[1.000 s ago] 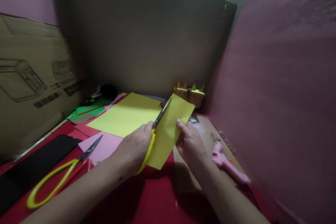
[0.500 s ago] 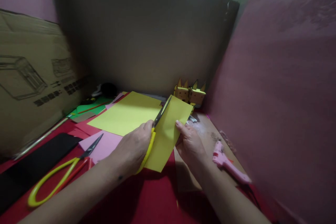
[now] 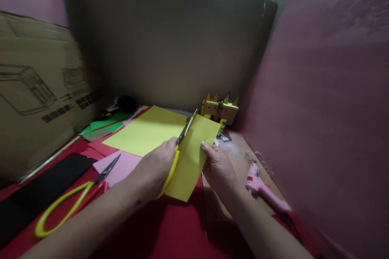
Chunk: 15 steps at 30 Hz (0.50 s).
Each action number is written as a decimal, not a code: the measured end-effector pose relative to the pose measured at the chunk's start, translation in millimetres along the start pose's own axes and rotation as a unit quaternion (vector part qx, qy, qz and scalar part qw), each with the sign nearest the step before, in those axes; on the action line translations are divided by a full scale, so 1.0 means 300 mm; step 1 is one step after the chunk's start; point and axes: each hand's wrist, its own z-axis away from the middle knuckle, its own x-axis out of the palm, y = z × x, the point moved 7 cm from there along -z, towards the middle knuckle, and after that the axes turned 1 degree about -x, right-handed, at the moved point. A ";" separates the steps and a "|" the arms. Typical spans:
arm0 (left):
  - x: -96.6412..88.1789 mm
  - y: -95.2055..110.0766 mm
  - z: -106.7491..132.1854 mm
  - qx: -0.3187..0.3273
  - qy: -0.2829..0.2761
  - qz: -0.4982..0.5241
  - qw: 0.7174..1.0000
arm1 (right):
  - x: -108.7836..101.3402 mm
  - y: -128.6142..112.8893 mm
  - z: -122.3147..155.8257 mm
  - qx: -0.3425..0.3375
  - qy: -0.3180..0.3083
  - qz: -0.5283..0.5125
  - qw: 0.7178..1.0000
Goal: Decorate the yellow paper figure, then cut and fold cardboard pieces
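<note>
My left hand [image 3: 159,166] is closed round the yellow handles of a pair of scissors [image 3: 174,170]. Their dark blades point up and away, along the left edge of a yellow paper piece [image 3: 194,158]. My right hand [image 3: 220,170] pinches that piece at its right edge, thumb on top and the other fingers mostly hidden beneath. Behind my left hand lies a larger yellow sheet [image 3: 148,129] on the table. Nearer my left forearm rests a second pair of scissors [image 3: 73,206] with yellow and red handles, its blades over pink paper [image 3: 126,168].
A pink glue gun [image 3: 264,190] lies on a cardboard sheet [image 3: 240,162] at the right. Two small cardboard animal figures [image 3: 220,109] stand at the back. Left are a black flat piece [image 3: 42,194], green paper [image 3: 103,123] and a large carton [image 3: 33,89]. Red cloth [image 3: 176,234] covers the table.
The yellow piece has shifted slightly left and down in my right hand. The scissors' blade tips now extend past its top edge. Both hands keep their hold.
</note>
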 end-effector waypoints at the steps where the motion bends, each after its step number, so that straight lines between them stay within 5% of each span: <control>1: -0.002 0.001 0.004 -0.005 -0.005 0.004 1.000 | -0.002 -0.001 0.000 0.000 0.002 0.001 1.000; 4: -0.013 0.007 0.013 -0.002 -0.007 -0.009 1.000 | -0.016 -0.007 -0.005 -0.005 0.011 0.002 1.000; 10: -0.080 -0.010 -0.002 0.034 0.103 -0.092 0.990 | -0.038 -0.038 -0.011 -0.027 0.024 -0.001 0.999; 15: -0.081 -0.079 -0.039 -0.026 0.107 -0.009 0.994 | -0.040 -0.055 -0.009 -0.031 0.036 -0.005 0.999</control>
